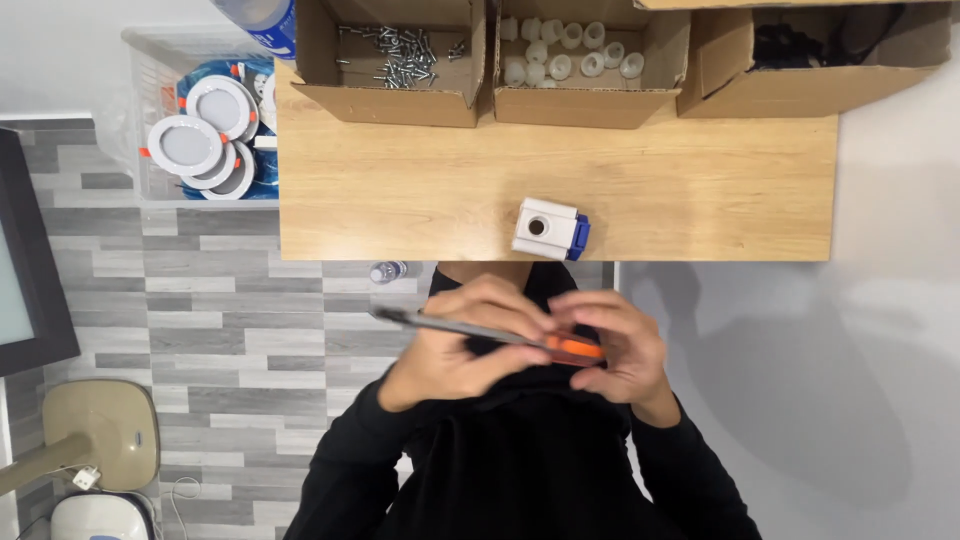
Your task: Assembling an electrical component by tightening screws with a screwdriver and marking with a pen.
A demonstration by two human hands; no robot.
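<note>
Both hands meet below the tabletop's (640,190) near edge, in front of the person's black top. The left hand (455,345) curls its grip around the grey shaft of a screwdriver (480,330); the right hand (615,345) pinches the orange handle end, fingers pressed on it. The tool lies nearly level across both hands, its tip pointing out past the left hand.

On the tabletop, just beyond the hands and at its near edge, sits a white block (545,228) with a round hole on top and a blue part on its right side. It is touched by neither hand.

Along the tabletop's far edge stand three cardboard boxes: the left box (395,100) holds loose screws (400,52), the middle box (590,105) holds white round parts (560,55), the right box (800,90) holds something dark that I cannot make out.

Left of the tabletop a clear bin (140,120) holds round white lamps (185,145). A small bottle (387,271) shows just under the tabletop's near edge, on the grey plank floor (200,330).
</note>
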